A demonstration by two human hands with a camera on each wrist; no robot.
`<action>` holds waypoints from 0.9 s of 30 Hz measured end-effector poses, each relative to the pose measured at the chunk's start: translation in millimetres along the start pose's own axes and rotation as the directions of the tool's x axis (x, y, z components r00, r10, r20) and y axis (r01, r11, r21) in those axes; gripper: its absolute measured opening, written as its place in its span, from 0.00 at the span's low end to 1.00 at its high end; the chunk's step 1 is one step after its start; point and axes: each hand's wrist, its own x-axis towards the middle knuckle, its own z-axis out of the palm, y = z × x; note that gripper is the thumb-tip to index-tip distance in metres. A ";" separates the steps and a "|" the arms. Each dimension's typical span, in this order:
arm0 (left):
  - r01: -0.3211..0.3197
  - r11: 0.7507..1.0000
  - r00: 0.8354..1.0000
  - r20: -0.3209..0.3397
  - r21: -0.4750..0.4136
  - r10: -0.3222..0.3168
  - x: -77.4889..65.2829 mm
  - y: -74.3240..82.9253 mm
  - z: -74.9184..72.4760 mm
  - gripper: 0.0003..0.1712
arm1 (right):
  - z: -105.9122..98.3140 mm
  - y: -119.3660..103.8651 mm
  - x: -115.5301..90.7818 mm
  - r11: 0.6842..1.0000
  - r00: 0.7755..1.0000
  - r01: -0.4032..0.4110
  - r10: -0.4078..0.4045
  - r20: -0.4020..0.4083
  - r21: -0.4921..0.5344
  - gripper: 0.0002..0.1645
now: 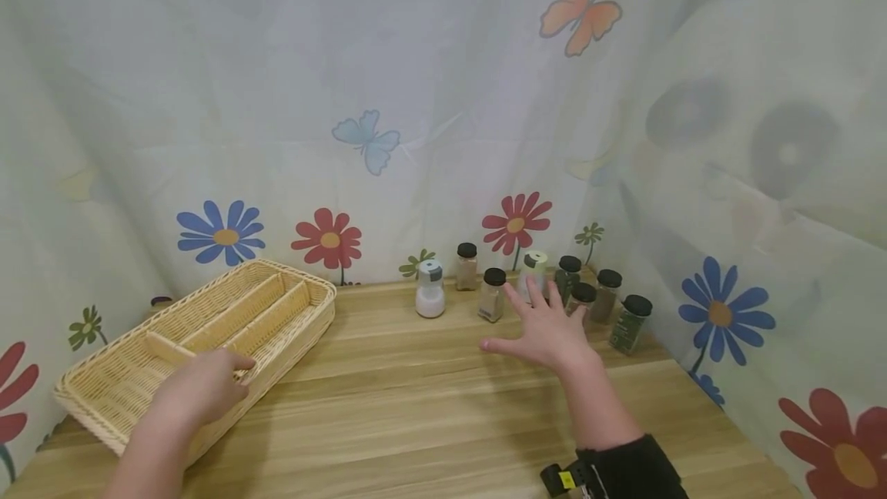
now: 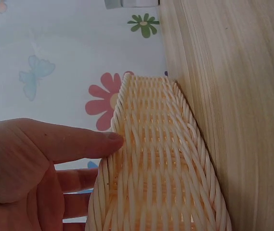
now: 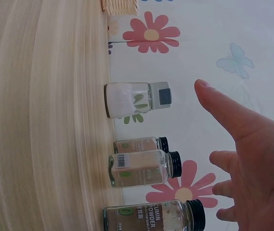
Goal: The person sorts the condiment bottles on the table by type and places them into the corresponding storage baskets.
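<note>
My left hand [image 1: 197, 391] grips the near side rim of a wicker basket [image 1: 294, 349]. In the left wrist view its thumb lies on the woven outer wall [image 2: 149, 159], with the fingers behind the rim. My right hand [image 1: 550, 333], fingers spread, hovers by a group of spice jars and holds nothing. Nearest its fingertips are a black-lidded glass jar [image 1: 491, 297] and a green-lidded shaker [image 1: 532, 276]. A grey-topped shaker of white grains [image 1: 430, 291] stands to their left. The right wrist view shows a cumin powder jar [image 3: 149, 217], partly cut off.
Dividers [image 1: 266, 318] split the basket into compartments. Other black-lidded jars stand around, one [image 1: 466, 266] at the back and one of green flakes [image 1: 630, 323] at the right. A printed curtain [image 1: 430, 45] borders the wooden table [image 1: 388, 406] behind and at both sides.
</note>
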 end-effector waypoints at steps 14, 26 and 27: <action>-0.046 0.999 0.999 -0.022 -0.002 0.046 2.0 3.7 3.0 0.23 | -0.9 -0.4 -0.2 1.000 1.000 -0.003 0.003 0.004 0.000 0.73; -0.168 0.982 0.986 -0.013 -0.083 0.167 0.8 10.5 7.4 0.23 | -0.8 -0.3 -0.1 1.000 1.000 -0.001 0.001 0.001 0.006 0.73; -0.176 0.980 0.984 -0.011 -0.090 0.176 0.6 11.0 8.0 0.22 | -0.8 -0.3 0.1 1.000 1.000 0.000 0.000 0.000 0.008 0.73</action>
